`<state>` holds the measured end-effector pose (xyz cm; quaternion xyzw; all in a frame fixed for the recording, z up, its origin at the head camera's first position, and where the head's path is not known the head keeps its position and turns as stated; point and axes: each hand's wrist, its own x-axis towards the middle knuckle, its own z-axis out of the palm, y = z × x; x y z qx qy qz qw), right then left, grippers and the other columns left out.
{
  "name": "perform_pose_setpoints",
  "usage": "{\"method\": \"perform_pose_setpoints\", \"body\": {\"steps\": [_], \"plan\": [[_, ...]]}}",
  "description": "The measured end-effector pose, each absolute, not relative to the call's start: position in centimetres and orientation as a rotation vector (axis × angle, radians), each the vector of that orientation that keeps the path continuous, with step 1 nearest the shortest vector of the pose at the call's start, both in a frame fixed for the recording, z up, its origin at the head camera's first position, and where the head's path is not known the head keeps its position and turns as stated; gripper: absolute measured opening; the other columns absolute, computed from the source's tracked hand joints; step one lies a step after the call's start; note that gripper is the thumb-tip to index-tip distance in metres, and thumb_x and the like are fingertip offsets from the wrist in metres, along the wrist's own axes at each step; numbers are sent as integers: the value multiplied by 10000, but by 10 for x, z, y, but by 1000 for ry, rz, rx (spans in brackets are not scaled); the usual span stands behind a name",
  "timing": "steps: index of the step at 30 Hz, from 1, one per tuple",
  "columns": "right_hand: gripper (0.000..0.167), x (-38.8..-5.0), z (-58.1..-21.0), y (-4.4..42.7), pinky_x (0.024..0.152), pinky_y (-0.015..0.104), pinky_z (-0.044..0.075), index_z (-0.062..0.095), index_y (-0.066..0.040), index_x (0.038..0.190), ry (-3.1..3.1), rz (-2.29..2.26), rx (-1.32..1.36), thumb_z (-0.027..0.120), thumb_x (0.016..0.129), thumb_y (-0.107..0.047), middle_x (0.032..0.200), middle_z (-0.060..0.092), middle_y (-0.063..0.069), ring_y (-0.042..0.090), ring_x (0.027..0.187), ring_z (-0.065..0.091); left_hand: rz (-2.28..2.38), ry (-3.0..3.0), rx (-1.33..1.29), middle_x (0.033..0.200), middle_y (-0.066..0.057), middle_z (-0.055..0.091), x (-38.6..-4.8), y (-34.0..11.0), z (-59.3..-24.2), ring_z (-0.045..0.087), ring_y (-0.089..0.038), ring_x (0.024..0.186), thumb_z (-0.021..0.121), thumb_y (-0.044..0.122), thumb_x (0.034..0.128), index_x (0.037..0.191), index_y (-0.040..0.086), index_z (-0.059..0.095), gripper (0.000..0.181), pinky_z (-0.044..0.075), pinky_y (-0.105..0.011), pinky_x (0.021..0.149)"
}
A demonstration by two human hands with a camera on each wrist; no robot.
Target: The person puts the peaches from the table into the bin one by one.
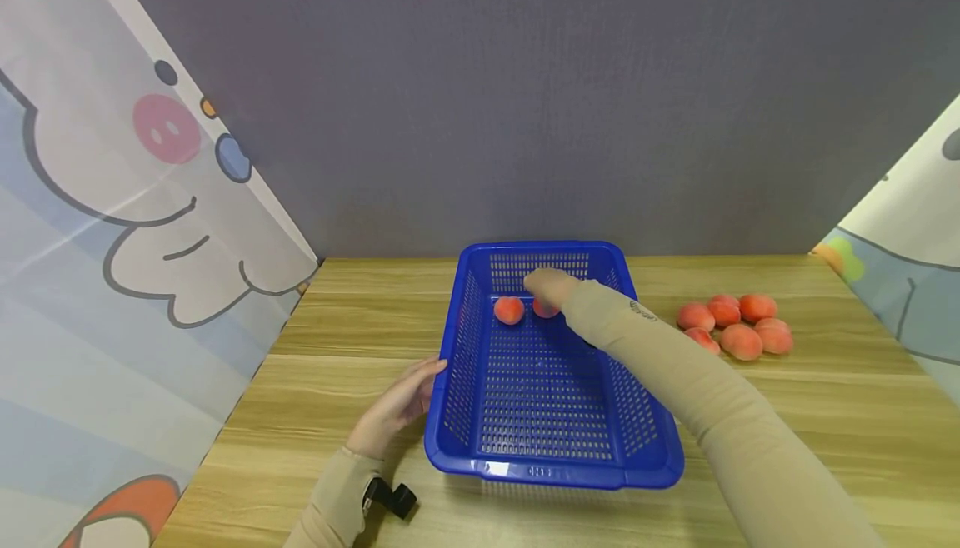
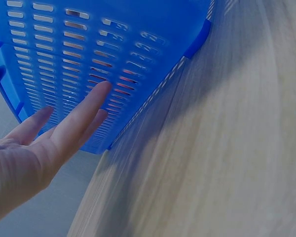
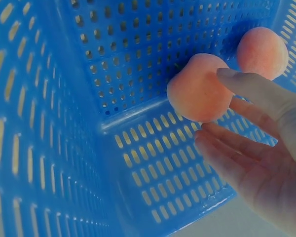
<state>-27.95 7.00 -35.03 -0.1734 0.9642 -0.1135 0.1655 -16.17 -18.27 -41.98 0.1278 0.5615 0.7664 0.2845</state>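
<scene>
A blue perforated basket [image 1: 555, 475] stands on the wooden table. Inside, toward its far end, my right hand [image 1: 553, 285] has thumb and fingers round a peach [image 3: 195, 94], the thumb pressed on its side in the right wrist view. Another peach [image 1: 509, 310] lies in the basket just left of it. At the basket's left side is my left hand [image 1: 401, 406], its thumb at the rim. The left wrist view shows that hand's fingers [image 2: 79, 118] extended along the slotted outer wall. Whether every fingertip touches the wall cannot be told.
Several peaches [image 1: 742, 341] lie grouped on the table [image 1: 840, 415] to the right of the basket. A grey panel [image 1: 480, 98] rises behind the table's far edge. Cartoon-printed sheets [image 1: 82, 240] hang at both sides. My right forearm crosses the basket's right rim.
</scene>
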Motion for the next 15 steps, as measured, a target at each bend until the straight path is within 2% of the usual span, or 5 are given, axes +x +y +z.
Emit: {"method": "perform_pose_setpoints", "body": {"steps": [6, 11, 15], "plan": [[315, -290, -345, 71, 787, 335, 463, 581, 12, 987, 2766, -43, -687, 628, 680, 69, 987, 599, 116, 229, 866, 544, 2047, 1511, 326, 910, 14, 646, -162, -182, -420, 619, -103, 790, 271, 112, 963, 1135, 94, 483, 274, 511, -259, 699], [398, -294, -335, 70, 862, 363, 451, 559, 7, 1124, 2735, -43, -630, 662, 740, -14, 1115, 576, 139, 266, 1014, 539, 2048, 1517, 322, 915, 10, 646, -163, -182, -421, 619, -106, 795, 266, 107, 964, 1146, 85, 480, 282, 511, -264, 705], [446, -290, -322, 69, 876, 372, 444, 543, 2, 1160, 2739, -33, -639, 671, 735, -29, 1152, 563, 137, 267, 1047, 527, 2051, 1521, 316, 907, 17, 648, -162, -182, -421, 619, -100, 792, 261, 103, 963, 1128, 105, 492, 284, 512, -258, 697]]}}
